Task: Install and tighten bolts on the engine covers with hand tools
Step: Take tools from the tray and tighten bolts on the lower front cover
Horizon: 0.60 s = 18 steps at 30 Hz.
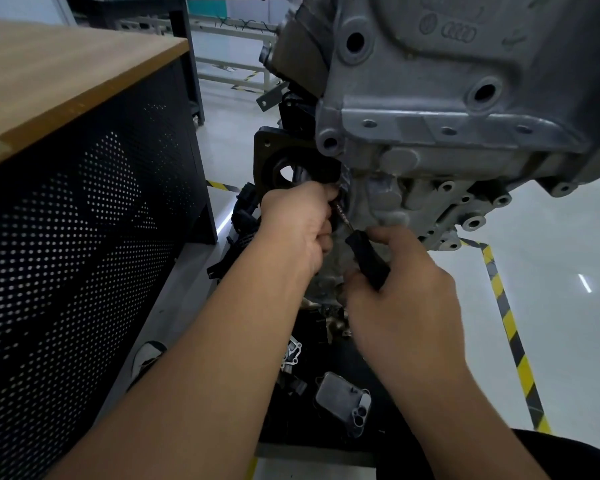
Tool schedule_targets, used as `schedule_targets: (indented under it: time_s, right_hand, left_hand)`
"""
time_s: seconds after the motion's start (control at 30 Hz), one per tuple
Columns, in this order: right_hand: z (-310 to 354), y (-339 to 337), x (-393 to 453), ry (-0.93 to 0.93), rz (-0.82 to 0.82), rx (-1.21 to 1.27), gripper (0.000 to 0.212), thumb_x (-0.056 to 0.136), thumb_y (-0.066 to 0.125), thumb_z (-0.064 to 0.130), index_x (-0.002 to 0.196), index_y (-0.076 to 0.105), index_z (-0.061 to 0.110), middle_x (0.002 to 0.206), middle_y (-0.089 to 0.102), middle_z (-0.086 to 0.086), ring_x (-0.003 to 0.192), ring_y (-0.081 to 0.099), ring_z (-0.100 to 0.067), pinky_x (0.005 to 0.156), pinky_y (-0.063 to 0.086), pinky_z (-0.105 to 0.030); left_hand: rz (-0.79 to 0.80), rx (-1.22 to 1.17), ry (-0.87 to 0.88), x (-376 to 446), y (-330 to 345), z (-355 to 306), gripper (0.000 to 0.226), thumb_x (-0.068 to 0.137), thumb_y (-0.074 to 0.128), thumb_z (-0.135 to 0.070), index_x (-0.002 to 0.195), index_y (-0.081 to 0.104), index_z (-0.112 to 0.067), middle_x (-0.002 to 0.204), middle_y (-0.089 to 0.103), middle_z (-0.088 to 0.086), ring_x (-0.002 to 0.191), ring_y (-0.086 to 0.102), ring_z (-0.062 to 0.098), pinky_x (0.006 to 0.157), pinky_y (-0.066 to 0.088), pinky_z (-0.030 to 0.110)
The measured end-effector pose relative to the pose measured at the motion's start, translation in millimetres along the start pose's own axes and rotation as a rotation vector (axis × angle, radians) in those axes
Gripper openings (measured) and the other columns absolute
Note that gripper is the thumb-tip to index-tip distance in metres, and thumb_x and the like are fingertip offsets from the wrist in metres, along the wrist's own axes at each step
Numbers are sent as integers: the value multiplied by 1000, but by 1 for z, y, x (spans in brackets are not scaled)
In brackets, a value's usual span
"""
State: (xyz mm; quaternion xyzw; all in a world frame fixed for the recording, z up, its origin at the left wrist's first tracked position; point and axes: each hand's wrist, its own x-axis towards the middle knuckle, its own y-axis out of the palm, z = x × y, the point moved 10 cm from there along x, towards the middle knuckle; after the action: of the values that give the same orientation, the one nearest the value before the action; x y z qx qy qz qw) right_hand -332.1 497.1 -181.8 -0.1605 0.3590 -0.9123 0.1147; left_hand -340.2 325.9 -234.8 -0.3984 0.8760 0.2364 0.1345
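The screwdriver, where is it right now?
In the head view the screwdriver sits centre frame, its black handle gripped by the right hand and its shaft pinched by the left hand, tip hidden against the engine.

The screwdriver (361,249) tip and any bolt it meets are hidden behind the left hand (298,220), the engine block (447,98) runs past the top and right edges, and the parts on the floor below blur together.

A wood-topped workbench (66,81) with perforated black panel stands beside yellow-black floor tape (510,323).
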Motion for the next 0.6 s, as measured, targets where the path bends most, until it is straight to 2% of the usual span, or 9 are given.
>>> schedule_targets:
  time_s: [0.03, 0.1, 0.17, 0.23, 0.3, 0.37, 0.47, 0.5, 0.6]
  right_hand:
    - [11, -3, -2, -117, -62, -158, 30, 89, 66, 25, 113, 52, 38, 67, 55, 14, 60, 56, -15, 56, 48, -34]
    - [12, 2, -6, -124, -75, -121, 28, 89, 66, 25, 108, 52, 40, 66, 54, 15, 62, 57, -16, 56, 49, -34]
    - [-11, 14, -3, 156, 24, 355, 24, 89, 70, 19, 98, 58, 38, 68, 63, 10, 54, 59, -11, 51, 45, -27]
    - [-19, 53, -18, 569, 263, 1080, 14, 89, 69, 12, 90, 63, 25, 69, 63, -2, 34, 41, -11, 41, 33, -23]
    - [-8, 68, -27, 727, 406, 1412, 10, 88, 67, 14, 83, 60, 17, 68, 59, -6, 30, 30, -11, 38, 28, -21]
    - [-15, 53, -17, 590, 324, 1210, 11, 91, 68, 13, 84, 62, 20, 68, 62, -3, 33, 38, -12, 38, 32, -23]
    - [-7, 0, 0, 64, -33, 149, 25, 88, 70, 22, 107, 61, 34, 72, 68, 6, 61, 64, -19, 56, 52, -35]
    - [1, -2, -2, -37, -81, -31, 32, 87, 68, 24, 113, 57, 38, 72, 66, 7, 68, 65, -22, 61, 55, -39]
    - [1, 8, -10, -35, -89, 52, 37, 89, 66, 27, 116, 50, 46, 74, 66, 6, 72, 67, -24, 64, 57, -40]
  left_hand:
    - [-1, -8, -3, 0, 0, 1, 25, 91, 65, -5, 74, 51, -17, 52, 38, -2, 34, 23, 8, 37, 17, 13]
    - [2, -13, -12, 0, 0, 2, 25, 91, 66, -6, 73, 52, -17, 52, 39, -2, 34, 23, 8, 36, 18, 13]
    - [9, -13, -24, 1, 1, 4, 24, 92, 66, -9, 73, 52, -17, 52, 40, -2, 35, 23, 8, 36, 18, 13]
    - [24, -19, -32, 2, 3, 5, 25, 93, 64, -11, 73, 51, -18, 53, 40, -3, 35, 22, 7, 35, 17, 12]
    - [28, -25, -32, 3, 3, 4, 25, 94, 63, -11, 73, 51, -18, 53, 41, -2, 34, 22, 7, 35, 17, 12]
    - [33, -39, -35, 4, 3, 4, 25, 94, 62, -10, 74, 50, -18, 54, 40, -3, 35, 22, 7, 35, 16, 12]
    - [38, -71, -42, 3, 5, 6, 27, 93, 63, -8, 73, 49, -20, 54, 38, -3, 35, 21, 7, 36, 15, 13]
    - [36, -78, -40, 2, 5, 7, 28, 93, 63, -8, 73, 49, -20, 54, 37, -3, 35, 21, 7, 36, 15, 14]
    - [24, -103, -41, 1, 5, 9, 26, 93, 63, -8, 74, 49, -20, 53, 36, -4, 34, 21, 7, 35, 15, 14]
